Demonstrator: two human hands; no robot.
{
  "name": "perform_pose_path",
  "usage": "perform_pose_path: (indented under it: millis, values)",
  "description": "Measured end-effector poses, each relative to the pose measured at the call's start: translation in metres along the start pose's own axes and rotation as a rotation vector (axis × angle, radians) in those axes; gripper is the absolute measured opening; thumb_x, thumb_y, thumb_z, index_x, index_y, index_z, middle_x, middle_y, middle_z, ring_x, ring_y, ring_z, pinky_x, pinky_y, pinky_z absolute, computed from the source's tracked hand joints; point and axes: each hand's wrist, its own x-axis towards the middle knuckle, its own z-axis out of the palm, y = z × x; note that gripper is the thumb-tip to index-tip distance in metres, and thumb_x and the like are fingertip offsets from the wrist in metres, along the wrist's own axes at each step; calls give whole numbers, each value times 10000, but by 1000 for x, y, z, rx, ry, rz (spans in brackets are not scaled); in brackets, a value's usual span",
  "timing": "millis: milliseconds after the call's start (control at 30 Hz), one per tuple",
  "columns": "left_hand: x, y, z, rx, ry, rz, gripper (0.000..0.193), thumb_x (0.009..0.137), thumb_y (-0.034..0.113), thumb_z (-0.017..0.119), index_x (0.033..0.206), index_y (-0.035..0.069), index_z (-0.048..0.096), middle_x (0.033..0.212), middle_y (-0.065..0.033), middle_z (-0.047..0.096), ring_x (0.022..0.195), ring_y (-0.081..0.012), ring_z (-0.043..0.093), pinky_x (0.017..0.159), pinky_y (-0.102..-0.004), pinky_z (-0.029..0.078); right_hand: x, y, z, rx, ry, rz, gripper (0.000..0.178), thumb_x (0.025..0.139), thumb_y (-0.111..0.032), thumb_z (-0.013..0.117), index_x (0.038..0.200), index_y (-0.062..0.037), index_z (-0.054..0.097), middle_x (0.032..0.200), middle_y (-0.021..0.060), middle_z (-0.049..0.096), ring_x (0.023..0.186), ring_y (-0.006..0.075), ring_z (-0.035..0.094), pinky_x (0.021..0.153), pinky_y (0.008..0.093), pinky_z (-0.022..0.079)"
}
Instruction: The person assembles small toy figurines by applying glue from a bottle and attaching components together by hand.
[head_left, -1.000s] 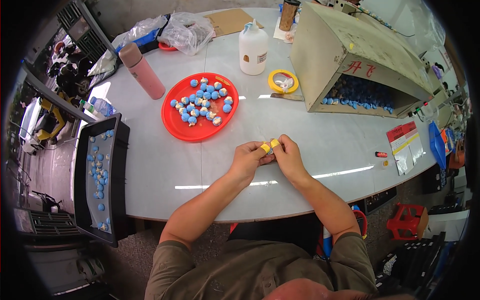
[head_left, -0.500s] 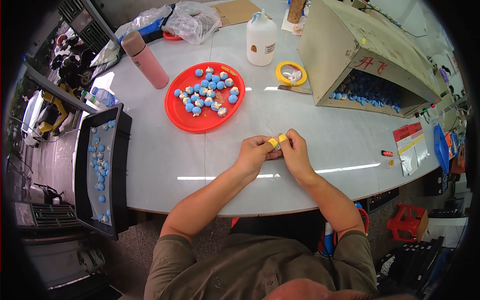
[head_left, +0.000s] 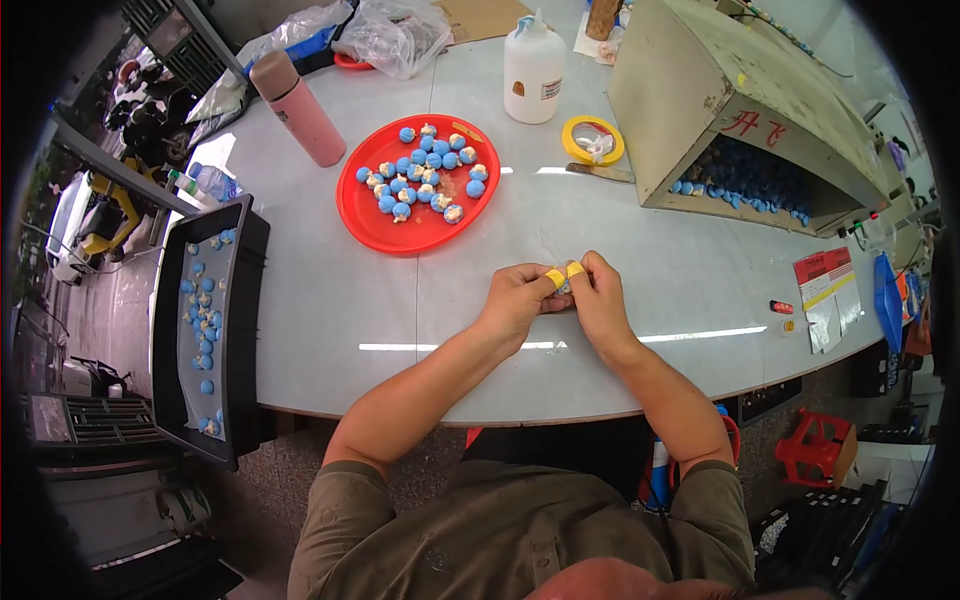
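My left hand (head_left: 518,299) and my right hand (head_left: 598,298) meet over the middle of the table, fingers closed. Between their thumbs and fingertips they pinch a small blue-and-white piece (head_left: 563,288), mostly hidden by the fingers. Yellow tape wraps both thumbs. Beyond my left hand lies a round red plate (head_left: 375,236) with several small blue balls (head_left: 419,157) bearing cream-coloured parts. At the far left, a long black tray (head_left: 247,300) has more such balls scattered along its pale lining.
A pink bottle (head_left: 310,125) stands behind the plate, near a white squeeze bottle (head_left: 533,75). To the right are a yellow tape roll (head_left: 571,140), a knife-like strip (head_left: 600,172) and a beige metal box (head_left: 690,110) with blue pieces inside. A red-and-white card (head_left: 826,285) lies further right.
The whole view has shifted slightly, moving the plate and bottles a little up and right in it. Both hands keep pinching the small piece, with only slight finger movement.
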Motion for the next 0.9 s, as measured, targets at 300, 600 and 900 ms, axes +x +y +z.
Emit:
perform_pose_path:
  millis: [300, 600, 900]
  values:
    - [-1, 1, 1, -13, 8, 3, 184, 918, 124, 587, 966, -49, 625, 913, -115, 640, 794, -178, 639, 757, -283, 534, 0, -2, 0, -1, -6, -4, 241, 920, -123, 517, 723, -37, 408, 659, -8, 426, 627, 72, 369, 545, 262, 361]
    - [-2, 5, 2, -48, 13, 18, 179, 933, 114, 557, 1021, -39, 587, 987, -113, 631, 876, -175, 636, 810, -284, 530, 0, -17, -4, 171, -70, 124, 153, 924, -123, 533, 814, -19, 510, 703, -11, 504, 648, 50, 455, 571, 223, 397]
    - [4, 4, -1, -93, 10, 148, 219, 934, 101, 567, 1103, -35, 531, 1084, -108, 588, 1005, -180, 600, 923, -301, 509, 5, -15, -14, 110, -140, 14, 129, 930, -107, 534, 1023, -17, 531, 740, -9, 553, 615, 43, 480, 527, 198, 385]
